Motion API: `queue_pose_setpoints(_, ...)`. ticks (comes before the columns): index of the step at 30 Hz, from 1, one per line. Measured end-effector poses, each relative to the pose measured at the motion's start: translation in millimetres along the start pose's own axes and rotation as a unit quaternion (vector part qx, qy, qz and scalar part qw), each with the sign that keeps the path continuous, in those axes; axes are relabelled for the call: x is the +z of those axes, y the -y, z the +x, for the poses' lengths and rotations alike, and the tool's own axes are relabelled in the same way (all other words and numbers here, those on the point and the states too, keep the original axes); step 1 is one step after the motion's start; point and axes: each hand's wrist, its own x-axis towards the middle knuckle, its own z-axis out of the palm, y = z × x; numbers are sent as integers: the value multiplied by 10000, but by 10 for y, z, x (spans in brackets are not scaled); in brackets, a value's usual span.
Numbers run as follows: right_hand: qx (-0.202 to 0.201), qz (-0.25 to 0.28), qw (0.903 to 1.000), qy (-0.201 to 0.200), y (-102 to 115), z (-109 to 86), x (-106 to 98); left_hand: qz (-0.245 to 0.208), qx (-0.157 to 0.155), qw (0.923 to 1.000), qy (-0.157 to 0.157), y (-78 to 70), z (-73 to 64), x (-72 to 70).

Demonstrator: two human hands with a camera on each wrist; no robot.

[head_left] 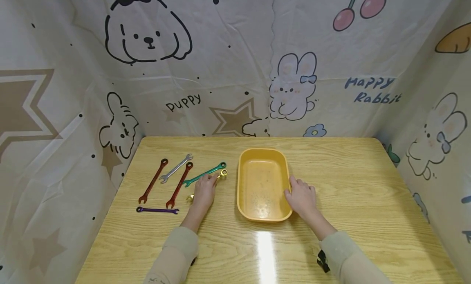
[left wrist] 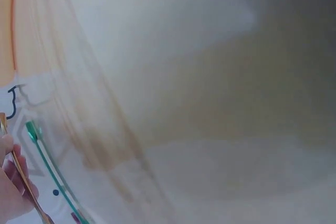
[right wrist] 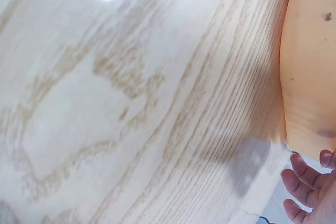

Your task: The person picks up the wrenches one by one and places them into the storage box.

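Note:
My left hand pinches a gold wrench among the other wrenches. The hand covers the wrench's middle, leaving both ends in sight. In the left wrist view, the fingers lie along its thin shaft. Right beside it lies a green wrench. My right hand holds the right rim of a yellow plastic tub, thumb over the edge. Nothing lies inside the tub. The right wrist view shows curled fingers by the tub's outer wall.
Left on the wooden table lie two red wrenches, one farther left and one nearer my hand. A silver wrench sits behind them, a purple wrench in front. A printed cloth hangs around the table.

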Motion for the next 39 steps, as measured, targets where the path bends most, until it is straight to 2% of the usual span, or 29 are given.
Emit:
queue_pose_setpoints(11,-20,10,10000,-53,5,0,-5,-39,201,9984,-518,-154,89,-96)
queue_pose_setpoints(27,-50,-19,10000,-71,5,3,-3,-270,428,9967,-632,-411,159,-183)
queue_pose_setpoints(39,-28,-9,10000,-56,3,0,-3,-200,633,9943,-834,-614,185,-141)
